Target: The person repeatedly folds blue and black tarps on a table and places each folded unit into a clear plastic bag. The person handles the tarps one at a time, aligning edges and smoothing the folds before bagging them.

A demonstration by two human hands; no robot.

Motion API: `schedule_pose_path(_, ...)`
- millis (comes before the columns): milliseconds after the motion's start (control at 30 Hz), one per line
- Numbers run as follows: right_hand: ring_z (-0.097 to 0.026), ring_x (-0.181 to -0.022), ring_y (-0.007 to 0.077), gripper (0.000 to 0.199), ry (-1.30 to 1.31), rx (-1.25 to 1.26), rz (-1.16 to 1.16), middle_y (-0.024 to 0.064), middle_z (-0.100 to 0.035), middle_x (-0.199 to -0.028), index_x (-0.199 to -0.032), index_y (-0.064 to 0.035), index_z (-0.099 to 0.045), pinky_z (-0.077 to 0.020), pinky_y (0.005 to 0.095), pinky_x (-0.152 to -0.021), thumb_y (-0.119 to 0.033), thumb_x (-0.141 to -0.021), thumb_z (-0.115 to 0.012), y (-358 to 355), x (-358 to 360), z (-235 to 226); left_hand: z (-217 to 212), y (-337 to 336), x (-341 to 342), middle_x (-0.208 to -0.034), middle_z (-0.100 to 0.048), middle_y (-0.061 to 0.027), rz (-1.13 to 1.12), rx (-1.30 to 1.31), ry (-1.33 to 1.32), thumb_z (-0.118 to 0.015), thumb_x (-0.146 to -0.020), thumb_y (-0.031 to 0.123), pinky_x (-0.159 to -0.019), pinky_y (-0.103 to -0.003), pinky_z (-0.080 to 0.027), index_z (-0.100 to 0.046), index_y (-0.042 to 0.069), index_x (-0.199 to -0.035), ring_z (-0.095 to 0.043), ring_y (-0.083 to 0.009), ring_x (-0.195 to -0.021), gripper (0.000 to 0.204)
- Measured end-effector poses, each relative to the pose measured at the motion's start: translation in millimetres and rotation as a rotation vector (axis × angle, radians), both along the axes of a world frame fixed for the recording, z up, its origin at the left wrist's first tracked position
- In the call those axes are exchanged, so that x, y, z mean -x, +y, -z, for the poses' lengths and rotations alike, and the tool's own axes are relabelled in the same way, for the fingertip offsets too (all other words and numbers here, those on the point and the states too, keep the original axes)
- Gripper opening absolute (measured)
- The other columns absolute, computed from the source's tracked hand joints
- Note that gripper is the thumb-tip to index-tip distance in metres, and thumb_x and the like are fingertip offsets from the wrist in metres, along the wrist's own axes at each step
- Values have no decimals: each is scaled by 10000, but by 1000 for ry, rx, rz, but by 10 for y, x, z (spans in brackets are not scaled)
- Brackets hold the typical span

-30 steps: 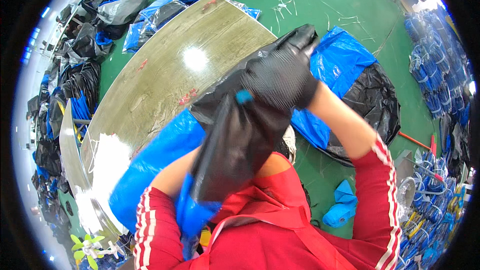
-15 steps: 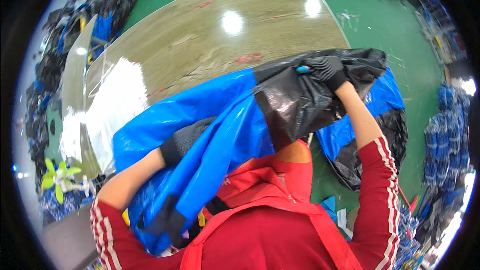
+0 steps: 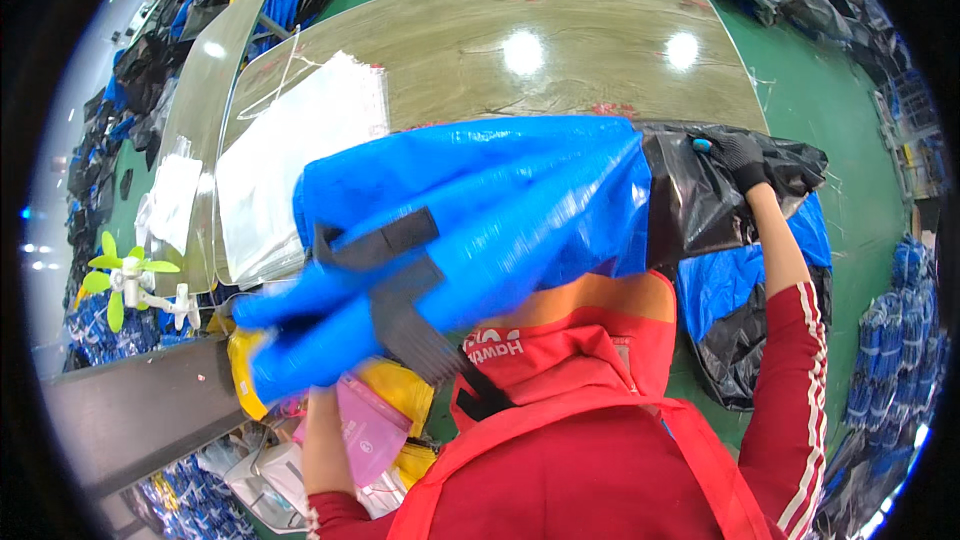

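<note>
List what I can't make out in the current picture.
In the head view:
Left hand: hidden by the blue-and-black sheeting; only the left forearm shows.
Sheeting's lower-left end: blurred.
Right hand: grip unclear, its dark glove blending into the sheeting's black part.
Blue spot by that hand: too small to identify.
Floor bundle: partly covered by the sheeting and right arm.

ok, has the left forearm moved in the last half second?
Yes: the left forearm has moved back toward the torso, away from the wood-grain table. The left hand itself is hidden.
</note>
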State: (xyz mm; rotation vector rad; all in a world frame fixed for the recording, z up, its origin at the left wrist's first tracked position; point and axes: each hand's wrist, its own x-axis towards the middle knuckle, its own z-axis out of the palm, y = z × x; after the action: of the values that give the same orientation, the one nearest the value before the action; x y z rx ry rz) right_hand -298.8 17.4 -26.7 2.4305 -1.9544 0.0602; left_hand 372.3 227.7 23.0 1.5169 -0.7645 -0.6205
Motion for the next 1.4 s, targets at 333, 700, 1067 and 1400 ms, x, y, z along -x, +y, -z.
schedule_pose_path(333,-695,-890,319,336,88,49,80,104,-712,-1047,-1169,-328,-686,-541,455,-783,-445,-898,-525,362,41,-60,1026,-756,-797,-1157,-625,-266,149,-563,-977,-677,-859,313,-866,-481,-472,-554,29,-1297,-584,-463,-1020,536)
schedule_pose_path(700,-678,-797,337,350,69,-74,189,125,-700,-866,-1098,-212,-683,-515,476,-674,-466,-883,-575,380,-180,-498,209,-1682,2840,-1523,-340,-205,1083,253,-1404,-548,-791,707,-1147,-653,-51,-490,231,-1416,-240,-430,-1433,788)
schedule_pose_path(1067,-203,-1445,434,806,184,10,-23,142,-315,-1554,-1490,-274,-364,-42,690,-1119,-744,-840,-441,734,-1192,-207,-372,-1814,1926,-1531,-347,-170,1248,-74,-1741,-565,-794,689,-1164,-611,-139,-486,183,-1410,-260,-432,-1424,801)
schedule_pose_path(1400,-249,-1419,447,770,-24,111,-77,164,-343,-1529,-1475,-244,-395,-31,714,-1097,-705,-861,-444,737,-1149,-48,-15,-2127,1440,-1459,-454,-176,980,-699,-1902,-540,-905,226,-1146,-526,-265,-472,68,-1404,-406,-417,-1334,528)
